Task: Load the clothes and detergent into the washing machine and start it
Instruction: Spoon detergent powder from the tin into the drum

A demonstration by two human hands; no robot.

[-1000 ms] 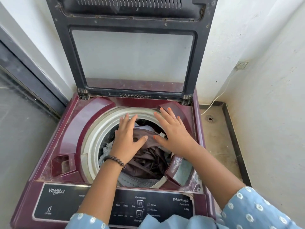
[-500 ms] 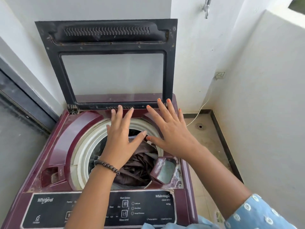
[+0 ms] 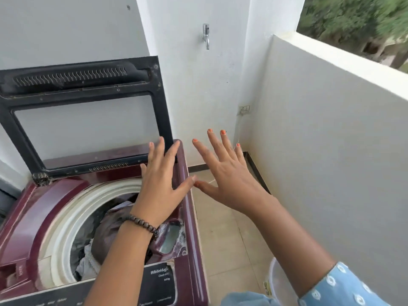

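A maroon top-loading washing machine [image 3: 194, 217] stands at the left with its black-framed glass lid [image 3: 88, 120] raised. Brown and grey clothes [image 3: 110, 235] lie inside the white-rimmed drum [image 3: 64, 221]. My left hand [image 3: 161, 186], with a bead bracelet on the wrist, hovers flat with spread fingers over the machine's back right corner and holds nothing. My right hand [image 3: 229, 175] is spread flat in the air to the right of the machine, above the tiled floor, also holding nothing. A small detergent compartment [image 3: 171, 237] sits at the drum's right edge. No detergent container is visible.
A tap [image 3: 206, 36] sticks out of the white wall behind. A wall socket [image 3: 244, 109] with a white cable sits in the corner. A low balcony wall [image 3: 331, 151] closes the right side. A translucent plastic tub rim [image 3: 276, 283] shows near my right sleeve.
Both hands lifted out of the drum and swung to the right, away from the clothes. The view turned right too, so the machine now sits at the left.
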